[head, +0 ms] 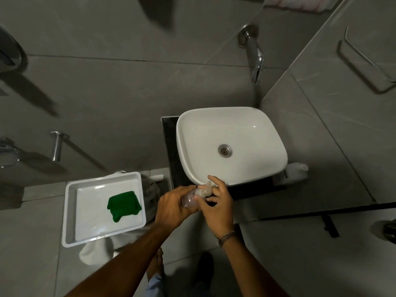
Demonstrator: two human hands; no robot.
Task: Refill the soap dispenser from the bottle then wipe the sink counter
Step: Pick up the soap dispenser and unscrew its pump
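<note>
Left hand (pixel 171 207) wrapped around clear soap dispenser (pixel 189 199), held over counter (pixel 171 146) edge, just below sink (pixel 231 144) rim. Right hand (pixel 216 202) pinched pump top (pixel 205 189). Green cloth (pixel 123 205) lay in white tray (pixel 70 211), left.

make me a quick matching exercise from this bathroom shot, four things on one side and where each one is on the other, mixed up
Things:
1. green cloth
2. soap dispenser
3. drain
4. tap

Places:
A. on the wall above the basin
B. in the white tray
C. at the bottom of the white basin
D. held between the left hand and the right hand

Pairs: 1-B, 2-D, 3-C, 4-A
</note>
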